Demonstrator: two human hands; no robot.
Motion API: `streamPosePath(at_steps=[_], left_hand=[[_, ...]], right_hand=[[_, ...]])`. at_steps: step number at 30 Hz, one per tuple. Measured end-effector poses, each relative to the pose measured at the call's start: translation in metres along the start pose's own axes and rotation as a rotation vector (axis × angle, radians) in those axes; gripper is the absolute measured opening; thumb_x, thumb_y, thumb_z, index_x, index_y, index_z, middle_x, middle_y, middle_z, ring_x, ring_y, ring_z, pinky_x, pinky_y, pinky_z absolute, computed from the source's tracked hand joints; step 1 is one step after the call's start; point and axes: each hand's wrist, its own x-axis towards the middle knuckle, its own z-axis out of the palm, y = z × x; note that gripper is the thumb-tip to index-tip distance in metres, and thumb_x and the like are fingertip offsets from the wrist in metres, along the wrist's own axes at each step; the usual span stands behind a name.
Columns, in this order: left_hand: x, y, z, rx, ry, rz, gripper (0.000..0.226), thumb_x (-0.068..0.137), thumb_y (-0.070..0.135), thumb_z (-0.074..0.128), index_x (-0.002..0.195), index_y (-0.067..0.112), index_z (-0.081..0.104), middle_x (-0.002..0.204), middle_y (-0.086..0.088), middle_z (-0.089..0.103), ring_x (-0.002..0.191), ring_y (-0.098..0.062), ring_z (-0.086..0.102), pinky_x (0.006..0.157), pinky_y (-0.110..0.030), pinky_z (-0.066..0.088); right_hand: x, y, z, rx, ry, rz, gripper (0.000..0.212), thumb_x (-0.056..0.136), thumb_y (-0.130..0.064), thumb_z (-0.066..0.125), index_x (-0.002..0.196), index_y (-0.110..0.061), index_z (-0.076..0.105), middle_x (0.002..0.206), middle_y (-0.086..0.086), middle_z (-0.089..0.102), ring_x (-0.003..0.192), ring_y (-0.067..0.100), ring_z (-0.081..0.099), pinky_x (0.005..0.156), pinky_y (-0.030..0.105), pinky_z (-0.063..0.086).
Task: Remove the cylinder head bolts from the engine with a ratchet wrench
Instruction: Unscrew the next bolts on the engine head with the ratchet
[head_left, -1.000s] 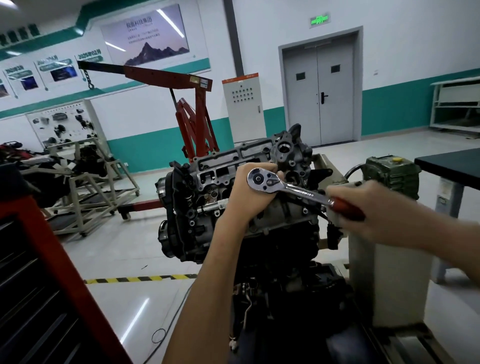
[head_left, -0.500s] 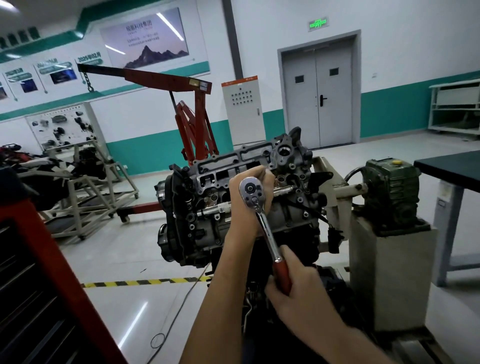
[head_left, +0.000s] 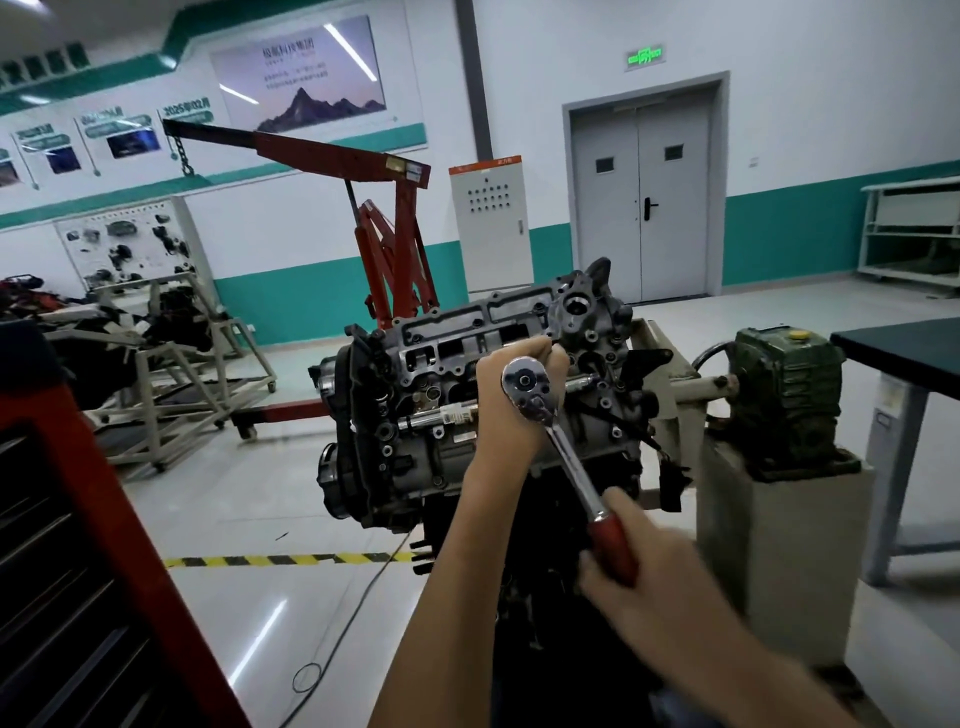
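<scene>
A dark engine (head_left: 415, 415) is mounted on a stand at centre, its cylinder head (head_left: 467, 332) tilted toward me. The chrome ratchet wrench (head_left: 561, 441) has its round head pressed against the cylinder head and its shaft slanting down to the right. My left hand (head_left: 511, 400) is wrapped around the wrench head from behind, steadying it against the engine. My right hand (head_left: 644, 582) grips the red handle low at the right. The bolt under the wrench head is hidden by my left hand.
A red tool cabinet (head_left: 78, 571) fills the lower left. The engine stand's green gearbox (head_left: 784, 395) sits on a grey pedestal (head_left: 779, 545) to the right, beside a dark table (head_left: 904, 353). A red engine hoist (head_left: 384, 249) stands behind. A cable (head_left: 353, 613) lies on the floor.
The wrench handle swung from pointing right down to pointing downward, then back a little to the lower right. My right hand followed it; my left hand stayed on the wrench head.
</scene>
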Motion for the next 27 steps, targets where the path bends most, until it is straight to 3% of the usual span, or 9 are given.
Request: streamPosePath(at_steps=[5,9,12,14,16,19,22,25,27], left_hand=[[0.0,-0.005,-0.006,-0.007,0.037,-0.031,0.056,0.09,-0.005,0.055,0.051,0.025,0.029,0.042,0.012,0.029,0.041,-0.001,0.028,0.046,-0.01,0.022],[-0.001,-0.008,-0.026,0.019,-0.1,-0.021,0.054,0.09,-0.001,0.058,0.052,0.025,0.029,0.045,0.013,0.029,0.045,0.0,0.026,0.047,-0.013,0.022],[0.003,-0.006,-0.031,-0.033,-0.231,-0.017,0.046,0.09,0.0,0.059,0.05,0.006,0.036,0.05,0.006,0.032,0.047,-0.006,0.029,0.047,-0.021,0.024],[0.006,-0.002,-0.025,-0.033,-0.249,-0.009,0.044,0.089,0.004,0.059,0.051,0.002,0.037,0.05,0.003,0.03,0.048,-0.008,0.028,0.048,-0.026,0.023],[0.004,-0.001,-0.017,-0.015,-0.205,0.003,0.047,0.089,0.005,0.058,0.05,0.015,0.034,0.047,0.012,0.029,0.046,-0.003,0.026,0.047,-0.021,0.023],[-0.002,-0.002,-0.006,-0.053,-0.046,-0.012,0.053,0.092,0.002,0.056,0.051,0.028,0.034,0.044,0.012,0.032,0.045,-0.002,0.028,0.048,-0.02,0.023],[-0.003,0.0,0.005,-0.059,0.039,-0.03,0.05,0.092,-0.002,0.055,0.051,0.016,0.033,0.048,0.014,0.028,0.046,-0.002,0.024,0.047,-0.019,0.022],[-0.004,0.003,0.008,-0.081,0.075,-0.002,0.049,0.091,-0.008,0.053,0.055,0.017,0.031,0.049,0.012,0.025,0.045,-0.001,0.024,0.047,-0.012,0.022],[-0.005,0.003,0.007,-0.084,0.075,-0.004,0.05,0.09,-0.009,0.053,0.055,0.017,0.03,0.05,0.01,0.024,0.045,-0.001,0.023,0.048,-0.013,0.022]], right_hand=[[-0.004,-0.01,0.051,0.206,0.018,0.062,0.032,0.078,-0.004,0.061,0.079,-0.03,0.042,0.054,-0.006,0.045,0.044,0.005,0.047,0.043,0.009,0.034],[0.017,-0.004,-0.014,-0.137,-0.196,-0.118,0.033,0.074,-0.006,0.063,0.084,-0.031,0.044,0.049,-0.009,0.043,0.045,0.003,0.048,0.041,0.008,0.031],[0.053,-0.005,-0.078,-0.485,-0.345,-0.239,0.028,0.076,-0.008,0.064,0.088,-0.028,0.048,0.056,-0.012,0.05,0.047,0.0,0.055,0.047,0.015,0.047],[0.073,-0.009,-0.106,-0.663,-0.313,-0.32,0.024,0.078,-0.011,0.063,0.084,-0.029,0.048,0.055,-0.013,0.052,0.045,0.0,0.054,0.046,0.019,0.048],[0.073,-0.002,-0.111,-0.679,-0.252,-0.318,0.032,0.076,-0.008,0.065,0.08,-0.033,0.044,0.053,-0.013,0.049,0.043,-0.001,0.051,0.045,0.018,0.046],[0.035,0.012,-0.065,-0.427,-0.126,-0.179,0.032,0.072,-0.002,0.07,0.085,-0.024,0.05,0.052,-0.005,0.052,0.043,0.006,0.052,0.045,0.017,0.046],[0.0,0.005,-0.007,-0.032,0.019,-0.033,0.034,0.07,-0.009,0.074,0.078,-0.031,0.049,0.047,-0.002,0.046,0.043,0.002,0.047,0.043,0.007,0.035],[-0.007,-0.013,0.017,0.381,-0.154,0.101,0.024,0.073,-0.024,0.072,0.074,-0.03,0.049,0.052,0.0,0.048,0.041,0.007,0.047,0.045,0.019,0.04],[0.0,-0.014,0.008,0.471,-0.261,0.173,0.023,0.079,-0.024,0.067,0.069,-0.02,0.047,0.048,0.0,0.049,0.038,0.017,0.05,0.043,0.024,0.04]])
